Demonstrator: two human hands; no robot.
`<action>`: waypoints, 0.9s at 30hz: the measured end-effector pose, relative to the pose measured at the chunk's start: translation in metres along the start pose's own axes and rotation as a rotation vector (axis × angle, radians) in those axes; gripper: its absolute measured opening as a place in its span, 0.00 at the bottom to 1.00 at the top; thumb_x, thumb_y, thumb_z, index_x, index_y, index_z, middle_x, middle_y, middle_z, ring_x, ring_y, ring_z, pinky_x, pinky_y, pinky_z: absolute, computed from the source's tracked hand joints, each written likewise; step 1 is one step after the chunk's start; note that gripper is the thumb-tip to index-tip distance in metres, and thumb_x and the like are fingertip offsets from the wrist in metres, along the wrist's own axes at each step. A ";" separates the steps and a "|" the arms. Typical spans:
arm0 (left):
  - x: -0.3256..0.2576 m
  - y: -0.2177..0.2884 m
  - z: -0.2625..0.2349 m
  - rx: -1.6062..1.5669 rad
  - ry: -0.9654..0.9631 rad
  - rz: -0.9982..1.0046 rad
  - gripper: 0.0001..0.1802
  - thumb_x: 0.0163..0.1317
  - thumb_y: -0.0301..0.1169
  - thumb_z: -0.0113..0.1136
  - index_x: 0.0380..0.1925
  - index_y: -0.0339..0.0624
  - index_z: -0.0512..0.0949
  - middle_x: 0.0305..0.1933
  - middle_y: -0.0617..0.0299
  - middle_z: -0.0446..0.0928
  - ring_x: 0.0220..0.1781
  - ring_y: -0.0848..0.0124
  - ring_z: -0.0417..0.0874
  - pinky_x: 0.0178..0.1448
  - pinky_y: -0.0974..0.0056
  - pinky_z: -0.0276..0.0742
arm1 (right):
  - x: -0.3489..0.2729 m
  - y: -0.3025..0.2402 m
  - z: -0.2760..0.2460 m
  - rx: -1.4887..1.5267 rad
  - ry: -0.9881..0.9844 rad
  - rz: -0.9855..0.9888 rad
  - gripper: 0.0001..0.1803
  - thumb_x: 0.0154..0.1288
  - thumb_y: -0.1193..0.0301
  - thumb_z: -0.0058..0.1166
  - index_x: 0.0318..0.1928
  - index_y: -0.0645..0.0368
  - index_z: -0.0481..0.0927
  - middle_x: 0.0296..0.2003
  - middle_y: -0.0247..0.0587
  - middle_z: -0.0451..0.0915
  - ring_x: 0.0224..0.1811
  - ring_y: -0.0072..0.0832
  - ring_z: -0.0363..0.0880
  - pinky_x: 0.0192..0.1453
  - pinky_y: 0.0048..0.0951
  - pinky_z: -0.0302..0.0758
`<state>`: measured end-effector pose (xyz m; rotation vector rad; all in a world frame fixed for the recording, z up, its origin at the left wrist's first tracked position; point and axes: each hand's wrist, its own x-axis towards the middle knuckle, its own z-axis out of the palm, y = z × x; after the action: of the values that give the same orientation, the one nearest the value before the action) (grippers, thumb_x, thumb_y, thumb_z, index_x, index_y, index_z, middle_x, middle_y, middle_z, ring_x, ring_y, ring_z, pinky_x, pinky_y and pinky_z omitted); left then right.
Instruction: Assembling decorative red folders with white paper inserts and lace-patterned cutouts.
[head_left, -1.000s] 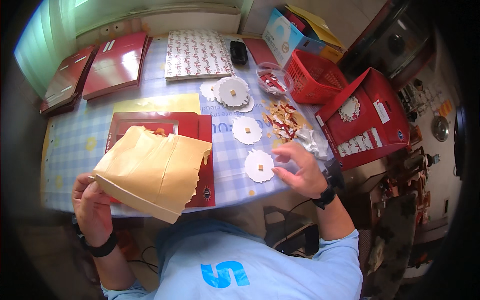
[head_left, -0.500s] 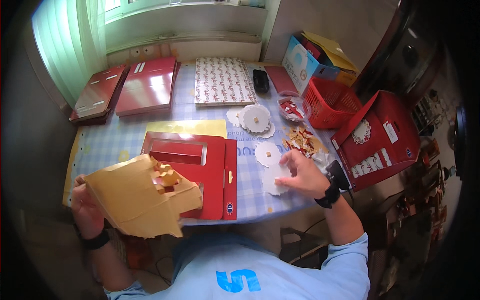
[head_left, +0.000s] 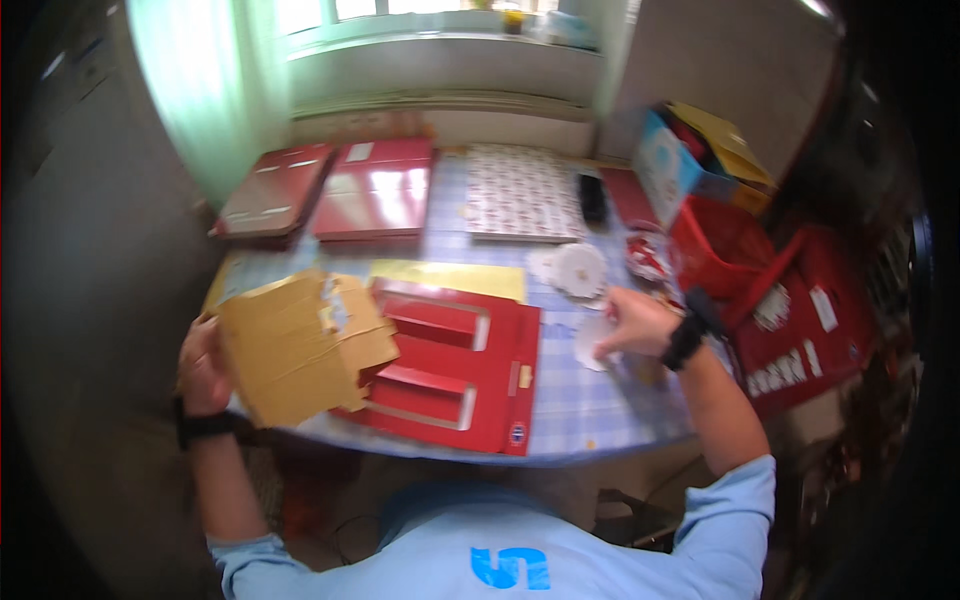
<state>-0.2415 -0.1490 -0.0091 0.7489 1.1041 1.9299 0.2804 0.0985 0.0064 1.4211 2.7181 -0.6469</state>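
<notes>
My left hand [head_left: 205,370] is closed on the edge of a torn, brownish-yellow cardboard sheet [head_left: 285,350], held up over the table's left front. Beneath its right side lies a flat red card box panel [head_left: 500,375] with two rectangular cut-outs and folded flaps. My right hand [head_left: 645,325] pinches a white scalloped paper disc [head_left: 591,346] at its right edge; blur hides whether another disc lies with it. Just beyond, more white scalloped discs [head_left: 578,270] overlap in a small pile, the top one with a small square in its middle.
Red folders or boxes [head_left: 375,190] are stacked at the back left, beside a patterned white stack [head_left: 525,195]. A black object [head_left: 592,198], a tub of scraps [head_left: 648,255], a red basket [head_left: 720,245], a blue box [head_left: 670,165] and an opened red box [head_left: 800,330] stand right.
The view has shifted, so the table sits farther right and lower. My right hand has closed on a white disc it was reaching over. The cardboard sheet stays in my left hand.
</notes>
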 end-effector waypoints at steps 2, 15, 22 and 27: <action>0.010 -0.003 -0.009 0.066 0.046 0.010 0.15 0.65 0.29 0.50 0.50 0.36 0.74 0.48 0.60 0.79 0.51 0.70 0.79 0.59 0.64 0.73 | -0.010 -0.008 -0.004 0.049 0.070 0.012 0.33 0.38 0.56 0.76 0.38 0.59 0.70 0.32 0.42 0.76 0.37 0.34 0.77 0.42 0.34 0.73; 0.037 -0.006 -0.081 0.476 0.638 0.218 0.22 0.62 0.24 0.53 0.56 0.33 0.68 0.44 0.52 0.79 0.43 0.66 0.82 0.48 0.63 0.79 | 0.047 0.035 -0.005 0.492 0.434 0.017 0.22 0.47 0.76 0.65 0.44 0.68 0.75 0.32 0.42 0.81 0.35 0.28 0.80 0.42 0.27 0.76; 0.029 -0.014 -0.066 0.728 0.838 0.228 0.32 0.57 0.22 0.50 0.65 0.31 0.59 0.45 0.46 0.80 0.43 0.63 0.82 0.48 0.62 0.78 | 0.031 0.013 0.005 -0.034 0.558 0.073 0.31 0.48 0.69 0.65 0.53 0.69 0.73 0.47 0.57 0.77 0.50 0.48 0.77 0.57 0.40 0.72; 0.042 -0.034 -0.063 0.403 0.822 0.201 0.34 0.58 0.21 0.48 0.67 0.31 0.54 0.59 0.43 0.71 0.54 0.59 0.77 0.56 0.61 0.75 | 0.015 -0.010 0.007 -0.186 0.652 0.018 0.30 0.50 0.70 0.65 0.55 0.67 0.72 0.50 0.54 0.73 0.52 0.49 0.74 0.57 0.41 0.71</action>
<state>-0.3019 -0.1303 -0.0628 0.2427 2.0170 2.2831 0.2618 0.1027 0.0005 1.8581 3.0907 0.1089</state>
